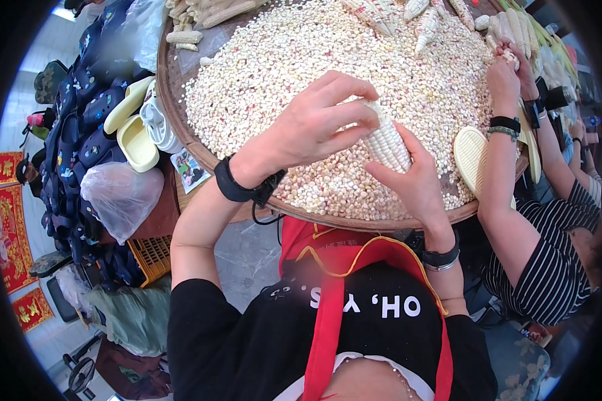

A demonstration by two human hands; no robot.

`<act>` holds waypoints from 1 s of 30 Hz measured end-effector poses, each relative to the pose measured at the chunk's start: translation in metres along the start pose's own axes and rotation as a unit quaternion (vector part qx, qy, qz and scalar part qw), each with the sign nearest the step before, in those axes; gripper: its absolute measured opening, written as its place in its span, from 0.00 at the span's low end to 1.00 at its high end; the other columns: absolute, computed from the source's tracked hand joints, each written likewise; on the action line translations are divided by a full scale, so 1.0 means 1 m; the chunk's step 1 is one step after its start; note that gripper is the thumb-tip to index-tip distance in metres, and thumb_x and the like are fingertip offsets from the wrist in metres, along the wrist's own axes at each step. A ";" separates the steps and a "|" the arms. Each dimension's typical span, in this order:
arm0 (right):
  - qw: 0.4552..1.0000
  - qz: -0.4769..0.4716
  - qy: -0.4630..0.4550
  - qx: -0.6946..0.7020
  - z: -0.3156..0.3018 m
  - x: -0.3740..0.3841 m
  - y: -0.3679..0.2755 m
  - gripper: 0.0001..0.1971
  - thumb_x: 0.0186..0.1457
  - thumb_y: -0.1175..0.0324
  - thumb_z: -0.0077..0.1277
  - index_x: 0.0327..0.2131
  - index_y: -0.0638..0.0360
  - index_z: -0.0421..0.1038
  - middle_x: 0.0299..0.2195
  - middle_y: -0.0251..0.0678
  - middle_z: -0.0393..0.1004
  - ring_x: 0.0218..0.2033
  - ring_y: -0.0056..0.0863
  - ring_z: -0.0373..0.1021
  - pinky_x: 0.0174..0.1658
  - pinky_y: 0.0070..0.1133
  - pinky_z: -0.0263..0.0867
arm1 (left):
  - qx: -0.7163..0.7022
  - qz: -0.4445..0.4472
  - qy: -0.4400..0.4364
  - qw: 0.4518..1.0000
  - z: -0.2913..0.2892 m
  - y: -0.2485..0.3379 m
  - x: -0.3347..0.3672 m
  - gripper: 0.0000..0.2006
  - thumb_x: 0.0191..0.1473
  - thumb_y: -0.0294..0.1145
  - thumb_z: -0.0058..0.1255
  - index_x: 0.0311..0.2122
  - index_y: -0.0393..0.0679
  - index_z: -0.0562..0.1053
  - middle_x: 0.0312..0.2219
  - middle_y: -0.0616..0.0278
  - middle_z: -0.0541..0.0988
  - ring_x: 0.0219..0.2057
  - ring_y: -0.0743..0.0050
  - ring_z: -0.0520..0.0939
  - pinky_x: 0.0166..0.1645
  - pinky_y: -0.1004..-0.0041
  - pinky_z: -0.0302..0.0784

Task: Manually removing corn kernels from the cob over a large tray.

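Observation:
Both my hands are on one pale corn cob [389, 148], held tilted above a wide round tray [180, 127] spread with loose corn kernels [261, 73]. My left hand [324, 120] curls its fingers over the cob's upper end, hiding that end. Lower down, my right hand [418, 177] grips the cob between thumb and fingers, and rows of whole kernels show between the two hands. White, yellowish and a few reddish kernels lie beneath.
Cobs [184, 38] lie at the tray's far left, and red-speckled ones [428, 27] at the far side. At right a co-worker's hands [505, 77] hold a cob. A cream shoe sole [471, 157] rests by the right rim. Dark blue clogs [70, 134] and a plastic bag [122, 197] crowd the left.

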State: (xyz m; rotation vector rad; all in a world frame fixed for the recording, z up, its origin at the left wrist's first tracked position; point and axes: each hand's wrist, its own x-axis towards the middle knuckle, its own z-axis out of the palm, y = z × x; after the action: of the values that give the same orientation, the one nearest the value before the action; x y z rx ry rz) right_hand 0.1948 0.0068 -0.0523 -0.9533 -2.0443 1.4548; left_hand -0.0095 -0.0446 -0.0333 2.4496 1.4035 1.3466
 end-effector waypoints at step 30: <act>0.998 0.005 -0.025 -0.053 0.003 -0.004 0.005 0.32 0.41 0.68 0.62 0.49 0.73 0.63 0.40 0.48 0.74 0.41 0.29 0.71 0.46 0.22 0.65 | 0.038 0.036 -0.131 0.990 -0.002 -0.002 0.012 0.09 0.37 0.25 0.56 0.27 0.44 0.70 0.30 0.63 0.69 0.32 0.64 0.73 0.31 0.70 0.72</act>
State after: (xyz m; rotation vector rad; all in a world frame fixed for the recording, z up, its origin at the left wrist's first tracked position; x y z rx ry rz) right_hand 0.1968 0.0035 -0.0581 -0.9789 -2.1734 1.4001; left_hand -0.0093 -0.0354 -0.0246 2.6315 1.3374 0.9504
